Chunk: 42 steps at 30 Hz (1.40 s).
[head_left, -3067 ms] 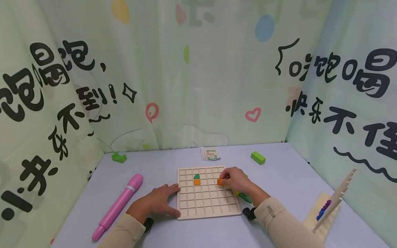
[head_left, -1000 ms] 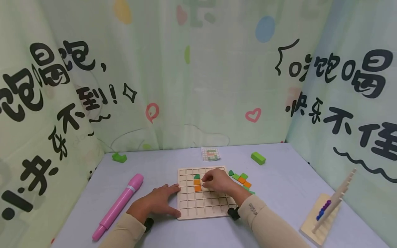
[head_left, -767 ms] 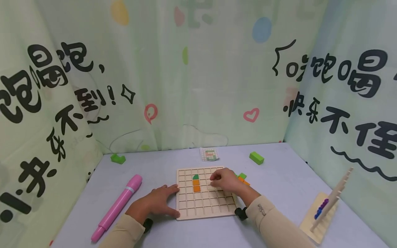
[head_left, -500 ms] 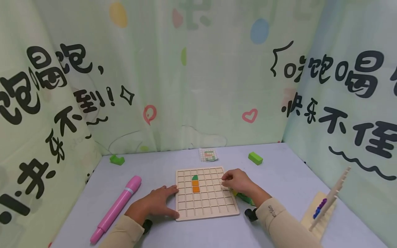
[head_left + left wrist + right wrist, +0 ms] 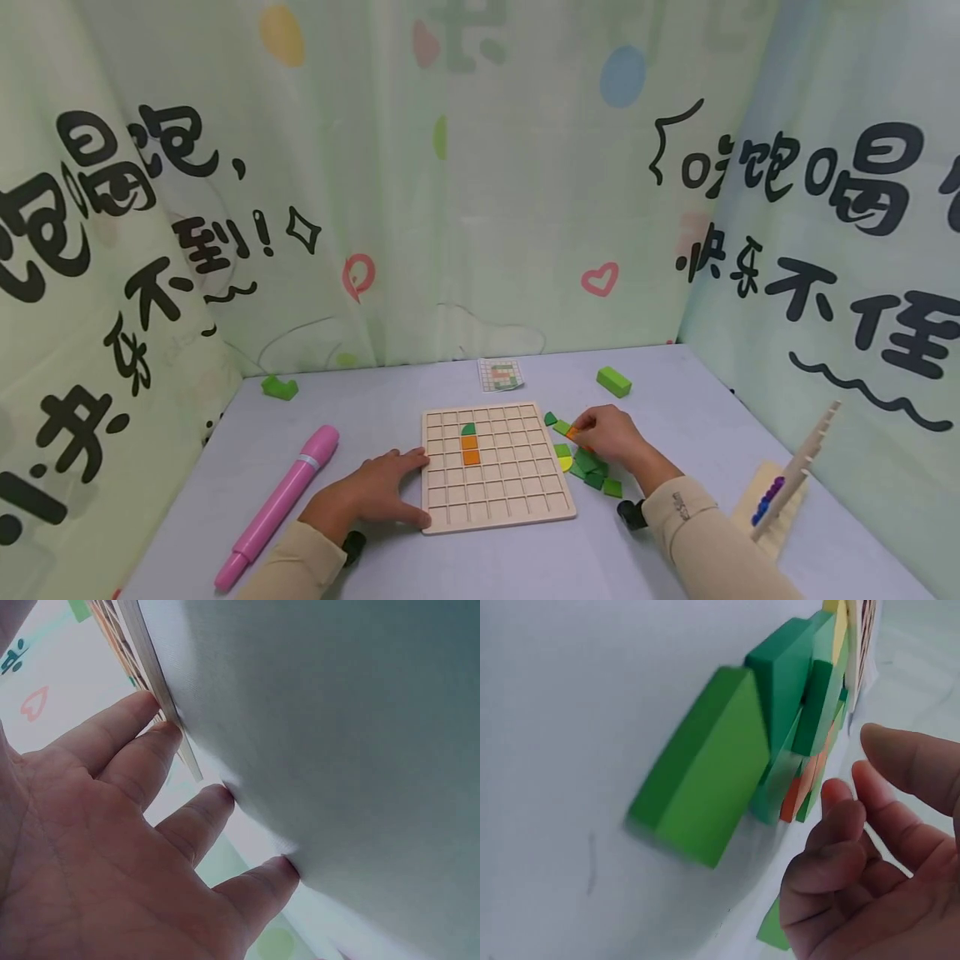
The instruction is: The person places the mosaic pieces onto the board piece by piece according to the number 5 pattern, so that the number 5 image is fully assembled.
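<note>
A square wooden grid board (image 5: 510, 487) lies on the table, with one green curved tile (image 5: 468, 429) and two orange square tiles (image 5: 470, 451) in its cells. My left hand (image 5: 378, 490) rests at the board's left edge with fingers spread; in the left wrist view two fingertips touch the board's side. Right of the board lies a loose pile of green tiles (image 5: 588, 462), with a yellow tile (image 5: 566, 464) and orange ones (image 5: 801, 786) among them. My right hand (image 5: 611, 433) is over this pile, fingertips at an orange tile, thumb and fingers apart with nothing seen between them.
A printed pattern card (image 5: 500, 375) lies behind the board. Green blocks stand at the back left (image 5: 279, 387) and back right (image 5: 614, 382). A pink marker-shaped stick (image 5: 277, 508) lies at left; a wooden peg stand with beads (image 5: 780, 500) is at right.
A second orange tile has been placed below the first on the board. My right hand has since moved right, off the board to the tile pile. The left hand stays in place.
</note>
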Motion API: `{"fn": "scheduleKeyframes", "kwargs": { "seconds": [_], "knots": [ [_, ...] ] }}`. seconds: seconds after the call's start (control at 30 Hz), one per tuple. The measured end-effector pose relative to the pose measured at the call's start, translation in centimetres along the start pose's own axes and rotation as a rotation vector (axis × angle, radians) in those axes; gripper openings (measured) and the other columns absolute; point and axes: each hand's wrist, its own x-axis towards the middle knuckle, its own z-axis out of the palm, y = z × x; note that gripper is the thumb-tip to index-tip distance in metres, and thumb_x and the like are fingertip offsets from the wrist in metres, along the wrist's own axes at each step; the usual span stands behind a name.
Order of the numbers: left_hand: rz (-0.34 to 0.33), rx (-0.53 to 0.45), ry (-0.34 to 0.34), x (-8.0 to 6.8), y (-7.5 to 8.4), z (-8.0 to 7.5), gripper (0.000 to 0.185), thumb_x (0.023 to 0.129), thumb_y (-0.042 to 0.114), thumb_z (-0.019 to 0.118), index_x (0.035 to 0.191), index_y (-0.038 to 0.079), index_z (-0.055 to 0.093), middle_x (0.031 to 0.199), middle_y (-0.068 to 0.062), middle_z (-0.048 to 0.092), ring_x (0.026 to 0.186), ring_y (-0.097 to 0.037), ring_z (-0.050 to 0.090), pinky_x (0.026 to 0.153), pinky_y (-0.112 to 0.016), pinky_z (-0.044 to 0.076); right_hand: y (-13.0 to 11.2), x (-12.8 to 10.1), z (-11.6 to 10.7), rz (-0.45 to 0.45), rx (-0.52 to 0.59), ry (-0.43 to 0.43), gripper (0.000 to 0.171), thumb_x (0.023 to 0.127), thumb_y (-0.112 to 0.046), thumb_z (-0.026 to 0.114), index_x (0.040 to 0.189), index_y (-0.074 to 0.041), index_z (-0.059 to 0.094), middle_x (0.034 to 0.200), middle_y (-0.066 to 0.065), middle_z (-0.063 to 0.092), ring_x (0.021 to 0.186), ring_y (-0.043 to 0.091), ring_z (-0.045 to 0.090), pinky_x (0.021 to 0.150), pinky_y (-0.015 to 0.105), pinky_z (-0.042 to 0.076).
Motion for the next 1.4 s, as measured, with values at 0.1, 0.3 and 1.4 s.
{"fn": "scheduleKeyframes", "kwargs": {
  "seconds": [0.1, 0.3, 1.4],
  "knots": [
    [-0.006, -0.003, 0.001, 0.0, 0.0, 0.0, 0.093, 0.071, 0.048, 0.093, 0.152, 0.023, 0.053, 0.164, 0.003, 0.043, 0.153, -0.043, 0.031, 0.117, -0.068, 0.032, 0.6, 0.2, 0.0, 0.041, -0.04, 0.002, 0.018, 0.092, -0.011, 0.074, 0.106, 0.0, 0.072, 0.099, 0.011, 0.068, 0.086, 0.023, 0.059, 0.073, 0.031, 0.053],
    [0.01, -0.005, 0.002, 0.1, -0.2, 0.1, 0.094, 0.072, 0.048, 0.092, 0.153, 0.022, 0.052, 0.164, 0.002, 0.043, 0.153, -0.044, 0.032, 0.117, -0.067, 0.033, 1.1, 0.2, -0.2, 0.076, -0.087, -0.009, 0.017, 0.09, -0.009, 0.075, 0.103, 0.001, 0.072, 0.097, 0.012, 0.068, 0.087, 0.025, 0.059, 0.075, 0.034, 0.053],
    [0.022, -0.007, -0.004, 0.0, -0.2, 0.1, 0.094, 0.072, 0.048, 0.091, 0.153, 0.02, 0.052, 0.164, 0.001, 0.043, 0.153, -0.042, 0.031, 0.118, -0.066, 0.032, -0.2, -0.4, 0.0, 0.055, -0.027, -0.02, 0.016, 0.092, -0.008, 0.07, 0.107, -0.002, 0.072, 0.101, 0.012, 0.068, 0.088, 0.024, 0.058, 0.075, 0.033, 0.052]
  ]
}}
